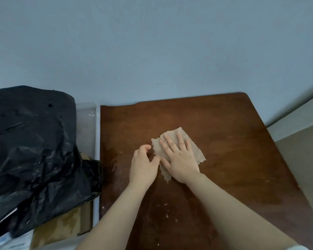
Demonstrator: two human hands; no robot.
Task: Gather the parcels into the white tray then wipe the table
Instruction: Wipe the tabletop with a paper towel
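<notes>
A frayed beige cloth [195,150] lies on the brown wooden table [233,141] near its middle. My right hand [181,159] lies flat on the cloth with fingers straight and spread, pressing it down. My left hand [144,166] is just left of the cloth with its fingers loosely curled, holding nothing; its thumb is close to the cloth's left edge. The white tray [97,127] stands against the table's left side. In it sit a large parcel in black plastic [31,152] and a brown cardboard parcel [65,226] beneath it.
A blue-grey wall runs behind the table. Pale scratches and crumbs [167,215] mark the tabletop near me. To the right of the table is a lower grey-beige surface [300,150]. A damp-looking dark patch [112,152] sits near the table's left edge.
</notes>
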